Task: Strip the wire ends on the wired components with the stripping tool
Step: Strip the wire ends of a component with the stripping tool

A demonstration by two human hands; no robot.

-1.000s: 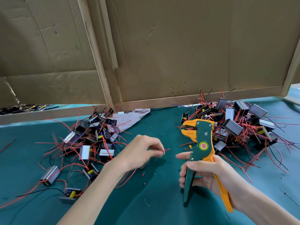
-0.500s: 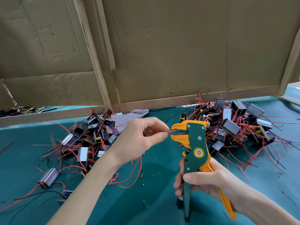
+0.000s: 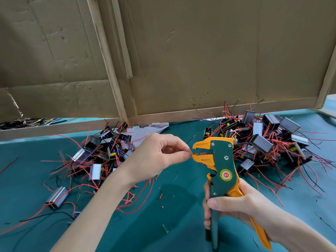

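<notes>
— What sits nearest?

— The right hand (image 3: pixel 241 206), near right, clenched around the two handles of the wire stripping tool (image 3: pixel 221 171). The green handle runs down past the fingers and the orange one slants out to the right under the palm. The tool stands almost upright, its orange head pointing left.

— And the other hand?

— The left hand (image 3: pixel 156 157) is a little farther and to the left, the forearm coming in from the near left. Thumb and forefinger pinch the end of a red wire (image 3: pixel 192 153), and that end sits right at the mouth of the tool's head (I cannot tell how far in it goes). More red wire loops down below the wrist toward the mat.

— What is under all this?

— A green mat (image 3: pixel 181 215), sprinkled with short red scraps of insulation (image 3: pixel 162 207) between the two arms.

— Where are the parts to be worked on?

— In two heaps. The left pile of wired components (image 3: pixel 101 153) lies beyond the left forearm, small black and silver blocks tangled in red leads, with one stray block nearer, at the left. The right pile of wired components (image 3: pixel 263 142) lies behind and to the right of the tool's head, well apart from the first.

— Anything farther?

— A crumpled grey cloth (image 3: pixel 147 129) between the piles, then a cardboard wall (image 3: pixel 200 60) with wooden battens standing across the far edge.
</notes>
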